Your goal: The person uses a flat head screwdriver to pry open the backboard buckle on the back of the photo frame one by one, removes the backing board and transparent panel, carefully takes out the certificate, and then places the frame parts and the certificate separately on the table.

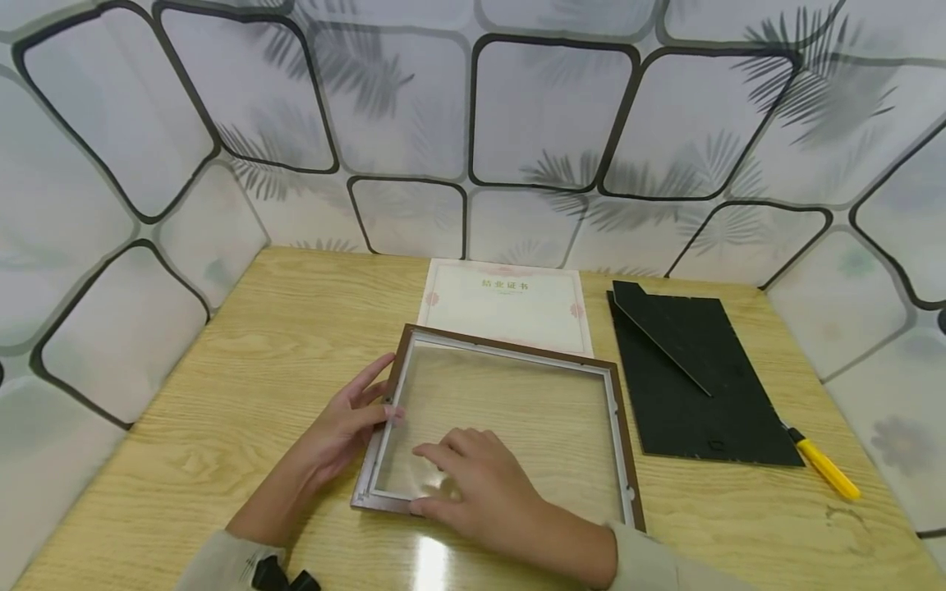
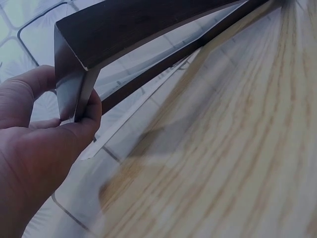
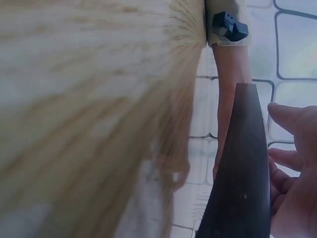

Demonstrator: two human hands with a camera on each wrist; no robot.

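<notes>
A brown picture frame with a silvery inner rim and a clear pane is held tilted above the table. My left hand grips its left side, thumb on the inner rim; the left wrist view shows that hand at the frame's dark corner. Over the near left part of the pane is my right hand, fingers loosely bent and thumb by the near edge. In the right wrist view, the right hand is beside the frame's dark side, not wrapped round it.
A printed certificate sheet lies behind the frame on the wooden table. To the right lies a black backing board with a stand leg. A yellow-handled tool touches its near corner. Patterned curtains surround the table.
</notes>
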